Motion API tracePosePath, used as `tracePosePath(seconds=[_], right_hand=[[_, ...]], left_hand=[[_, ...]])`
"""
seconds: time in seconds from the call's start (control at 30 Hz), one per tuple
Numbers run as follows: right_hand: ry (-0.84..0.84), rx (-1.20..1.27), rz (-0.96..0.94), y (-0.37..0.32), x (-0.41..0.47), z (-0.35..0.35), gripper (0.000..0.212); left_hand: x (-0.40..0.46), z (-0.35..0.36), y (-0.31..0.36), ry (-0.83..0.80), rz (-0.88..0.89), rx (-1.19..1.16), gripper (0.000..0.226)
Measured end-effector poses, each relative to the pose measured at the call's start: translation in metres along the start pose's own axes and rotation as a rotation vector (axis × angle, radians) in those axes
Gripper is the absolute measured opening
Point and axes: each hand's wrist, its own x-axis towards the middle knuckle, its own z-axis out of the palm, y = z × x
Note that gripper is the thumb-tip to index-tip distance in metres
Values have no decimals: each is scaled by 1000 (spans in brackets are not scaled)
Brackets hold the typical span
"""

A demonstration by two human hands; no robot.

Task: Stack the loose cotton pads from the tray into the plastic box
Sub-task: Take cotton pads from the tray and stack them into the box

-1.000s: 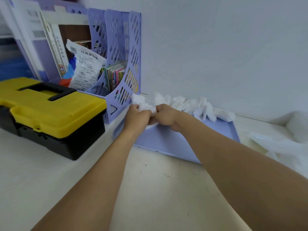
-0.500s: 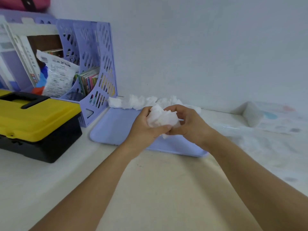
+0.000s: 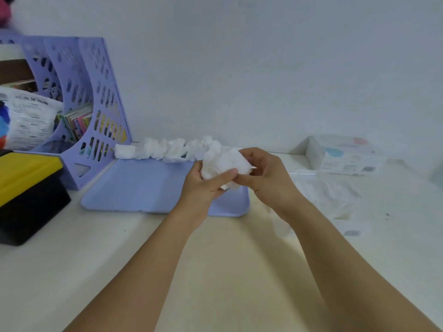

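Both hands hold a bunch of cotton pads (image 3: 223,166) above the tray's (image 3: 143,185) right end — left hand (image 3: 206,185) clamped beneath, right hand (image 3: 261,173) pinching the side, probably squaring them. The plastic box (image 3: 345,155) waits near the worktop's far right edge — more pads (image 3: 165,149) line the tray's back rim.

Soft even light, blurred edges

We see white cotton pads (image 3: 163,150) along the lavender tray (image 3: 143,185) at mid-frame, a lavender file rack (image 3: 96,97) with slotted cut-outs at upper left, and a yellow-lidded black toolbox (image 3: 26,195) at the left edge.
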Motion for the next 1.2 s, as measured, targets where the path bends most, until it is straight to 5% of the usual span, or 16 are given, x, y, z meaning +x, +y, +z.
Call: tracePosePath(seconds=[0.33,0.5,0.73,0.9,1.03,1.2], right_hand=[[22,-124,-42,5,-13,-19,22],[1,-68,-25,3,-14,-23,24],[-9,149,91,-3,-16,-33,34],[-107,567,342,-12,-16,-43,38],[-90,612,450,-10,-17,-38,32],[-33,562,403,-8,-15,-43,18]], left_hand=[[-11,4,2,-235,-61,-210,46],[-13,3,2,-207,-6,-173,76],[-9,-2,3,-115,-38,-242,49],[8,-19,-7,-14,-122,367,30],[25,-30,-11,41,-171,681,70],[19,-29,-12,178,-6,1040,77]])
